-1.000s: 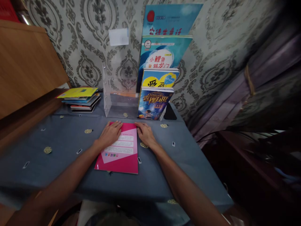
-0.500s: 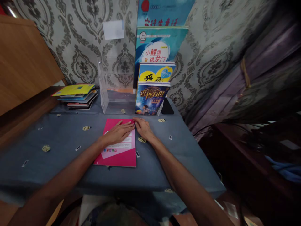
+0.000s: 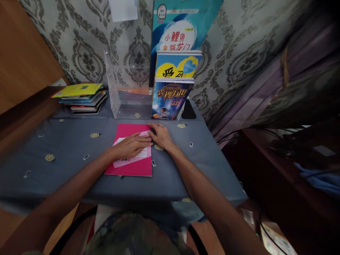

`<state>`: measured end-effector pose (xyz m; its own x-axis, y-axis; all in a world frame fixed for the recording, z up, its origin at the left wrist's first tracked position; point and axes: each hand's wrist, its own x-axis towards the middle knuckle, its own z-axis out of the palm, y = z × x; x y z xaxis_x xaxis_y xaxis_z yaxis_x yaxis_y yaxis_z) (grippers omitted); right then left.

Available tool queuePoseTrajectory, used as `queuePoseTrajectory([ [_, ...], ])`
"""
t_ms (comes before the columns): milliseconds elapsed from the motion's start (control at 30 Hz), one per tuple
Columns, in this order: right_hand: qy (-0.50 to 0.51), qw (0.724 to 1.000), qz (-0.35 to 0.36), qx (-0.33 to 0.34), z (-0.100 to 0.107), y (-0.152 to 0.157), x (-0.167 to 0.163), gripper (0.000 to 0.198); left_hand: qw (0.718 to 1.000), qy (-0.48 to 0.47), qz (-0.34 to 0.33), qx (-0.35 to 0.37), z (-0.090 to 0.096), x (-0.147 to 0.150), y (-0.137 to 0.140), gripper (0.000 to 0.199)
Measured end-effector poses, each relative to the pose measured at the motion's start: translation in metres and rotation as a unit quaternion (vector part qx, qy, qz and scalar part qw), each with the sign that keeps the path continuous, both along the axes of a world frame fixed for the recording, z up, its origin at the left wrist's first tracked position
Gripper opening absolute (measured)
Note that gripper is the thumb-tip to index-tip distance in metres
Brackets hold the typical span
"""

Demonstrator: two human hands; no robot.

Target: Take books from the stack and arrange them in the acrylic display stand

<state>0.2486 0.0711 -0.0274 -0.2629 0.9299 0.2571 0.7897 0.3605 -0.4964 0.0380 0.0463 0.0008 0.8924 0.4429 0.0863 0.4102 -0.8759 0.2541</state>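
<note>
A bright pink book (image 3: 132, 170) lies closed on the cloth-covered table, showing a pale panel with printed text. My left hand (image 3: 132, 146) rests flat across its middle, fingers stretched toward the right edge and covering part of the text. At the upper right edge of the book is my right hand (image 3: 160, 136), its fingers slightly bent and apart, the tips touching the cover's border. The left fingertips nearly meet the right hand there. My right thumb is mostly hidden.
Behind the book stands a clear acrylic rack (image 3: 113, 95), its right side holding several upright books (image 3: 171, 99). A stack of books (image 3: 82, 101) sits at the back left. A black phone-like slab (image 3: 189, 109) lies right of the rack. Cables (image 3: 228, 136) run past the table's right edge.
The view has tilted down, so everything sits higher in the picture. My left hand has slid a little toward me over the cover. My right hand stays at the book's edge.
</note>
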Motion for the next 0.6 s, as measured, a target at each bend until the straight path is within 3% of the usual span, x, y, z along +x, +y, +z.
queuePoseTrajectory([
  [600, 0.005, 1.0, 0.014, -0.007, -0.001, -0.002, 0.001, 0.044, 0.997, -0.027, -0.052, -0.057, 0.014, -0.016, -0.083, 0.042],
])
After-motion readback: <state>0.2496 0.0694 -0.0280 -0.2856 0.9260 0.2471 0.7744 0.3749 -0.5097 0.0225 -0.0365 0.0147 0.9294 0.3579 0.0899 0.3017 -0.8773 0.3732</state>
